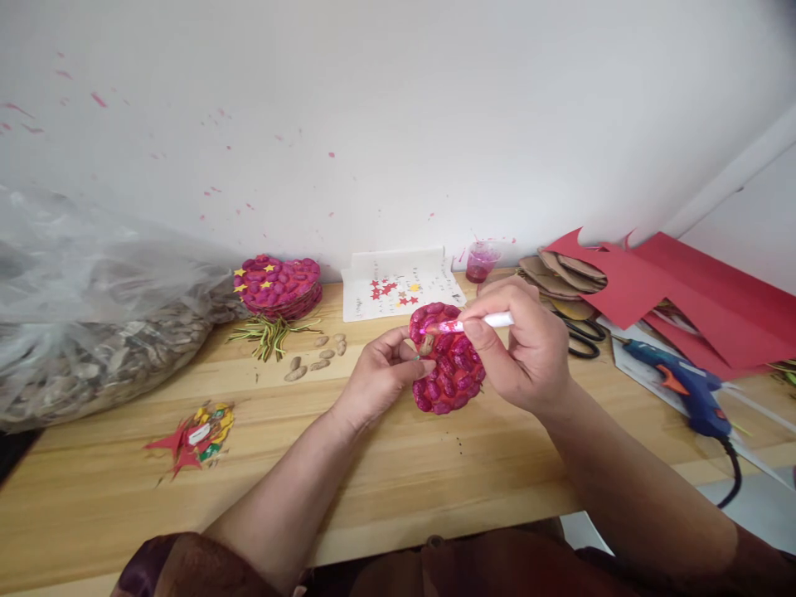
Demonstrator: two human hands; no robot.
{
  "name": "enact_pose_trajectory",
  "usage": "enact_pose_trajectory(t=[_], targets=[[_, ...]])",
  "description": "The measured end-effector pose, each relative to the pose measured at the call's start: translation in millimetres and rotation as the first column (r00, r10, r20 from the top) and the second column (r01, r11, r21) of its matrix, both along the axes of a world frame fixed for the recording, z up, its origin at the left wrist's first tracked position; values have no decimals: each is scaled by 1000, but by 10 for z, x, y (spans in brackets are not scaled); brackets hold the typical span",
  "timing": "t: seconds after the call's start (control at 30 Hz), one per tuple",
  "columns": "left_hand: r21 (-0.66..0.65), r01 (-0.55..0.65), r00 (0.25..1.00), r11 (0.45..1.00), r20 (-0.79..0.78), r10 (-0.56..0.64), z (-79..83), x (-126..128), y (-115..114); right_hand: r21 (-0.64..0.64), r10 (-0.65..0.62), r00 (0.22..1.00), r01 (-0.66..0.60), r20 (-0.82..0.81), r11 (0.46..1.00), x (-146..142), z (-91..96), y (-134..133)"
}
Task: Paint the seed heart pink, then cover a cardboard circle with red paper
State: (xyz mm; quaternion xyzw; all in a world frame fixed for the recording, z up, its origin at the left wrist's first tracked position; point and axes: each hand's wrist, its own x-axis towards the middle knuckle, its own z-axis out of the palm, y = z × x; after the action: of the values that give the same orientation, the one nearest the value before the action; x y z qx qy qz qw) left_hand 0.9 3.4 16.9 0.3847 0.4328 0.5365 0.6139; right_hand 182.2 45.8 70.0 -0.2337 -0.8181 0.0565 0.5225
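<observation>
My left hand [386, 369] grips the left edge of a round craft piece [457, 365] covered in magenta-painted peanut shells on a red base. My right hand [522, 340] pinches a white-handled brush [497, 320], its pink-stained end touching the upper part of the piece. At that spot one shell [426, 345] still shows tan. The piece is held tilted above the wooden table. Behind it, a clear cup [482, 262] with magenta liquid stands against the wall.
A stack of similar magenta pieces [279, 286] lies at the back left, beside a plastic bag of peanut shells [93, 348]. Loose peanuts [320, 364], paper with small stars [366, 305], scraps [202, 435], scissors [581, 336], red paper [702, 290] and a glue gun [681, 385] lie around.
</observation>
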Motion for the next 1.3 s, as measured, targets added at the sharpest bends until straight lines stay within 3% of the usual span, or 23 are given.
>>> enact_pose_trajectory(t=[0.23,0.47,0.7,0.9,1.17,1.3], targets=[[0,-4,1000,1000,-5,4,12,-1,10,29,-36,999,36,-3,999,-1,-19,12],[31,-48,996,998,-74,50,-21,-17,13,-23,19,999,-18,32,1000,-13,-5,-13],[112,-77,974,991,-206,99,-47,-20,18,118,-37,993,23,115,993,-46,9,-20],[170,-104,927,980,-341,157,-43,-10,-5,109,-2,982,-18,188,994,-46,9,-36],[188,-135,905,973,-377,199,3,-22,-12,73,39,971,-58,237,996,-53,-15,-64],[202,-150,884,968,-410,223,13,-27,-10,129,-9,970,-24,244,991,-34,-16,-48]])
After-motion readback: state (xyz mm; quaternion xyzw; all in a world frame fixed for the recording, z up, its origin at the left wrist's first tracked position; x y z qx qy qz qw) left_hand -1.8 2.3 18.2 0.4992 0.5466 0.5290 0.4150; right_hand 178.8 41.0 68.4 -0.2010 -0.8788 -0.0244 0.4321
